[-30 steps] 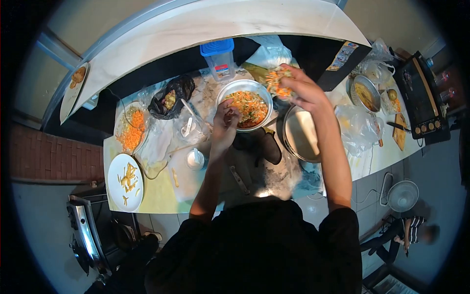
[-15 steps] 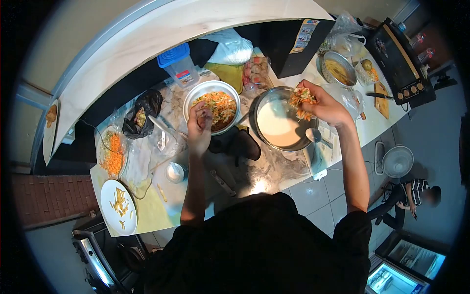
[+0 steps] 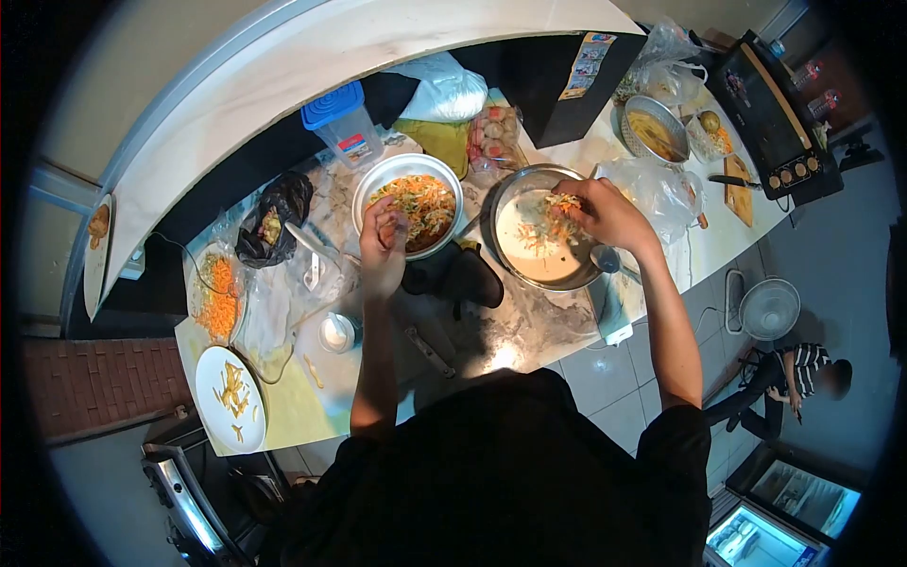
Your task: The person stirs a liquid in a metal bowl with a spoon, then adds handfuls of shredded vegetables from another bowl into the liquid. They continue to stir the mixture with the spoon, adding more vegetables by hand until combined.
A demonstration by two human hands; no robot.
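My right hand (image 3: 609, 215) is over a wide metal pan (image 3: 502, 248) of pale, creamy batter (image 3: 515, 213). Its fingers are closed around shredded vegetables (image 3: 564, 203), orange and pale green. More shreds lie scattered on the batter below the fingertips. At the left rim of a silver bowl (image 3: 361, 189) I see my left hand (image 3: 384, 241), fingers curled in with nothing visible in them. That bowl holds a mix of shredded carrot and other vegetables (image 3: 423, 203). A ladle or large spoon (image 3: 605, 258) rests at the pan's right edge.
Left are a black plastic bag (image 3: 288, 213), grated carrot (image 3: 219, 298), a white plate (image 3: 213, 402) and a cup of white contents (image 3: 337, 333). A knife (image 3: 430, 352) lies near me. Behind stands a blue-lidded container (image 3: 348, 132); right, a colander (image 3: 635, 132) and an oven (image 3: 770, 113). A person sits beyond.
My right hand has moved left and lower over the pan, and some shredded vegetables have dropped from it onto the batter. My left hand stays by the bowl.
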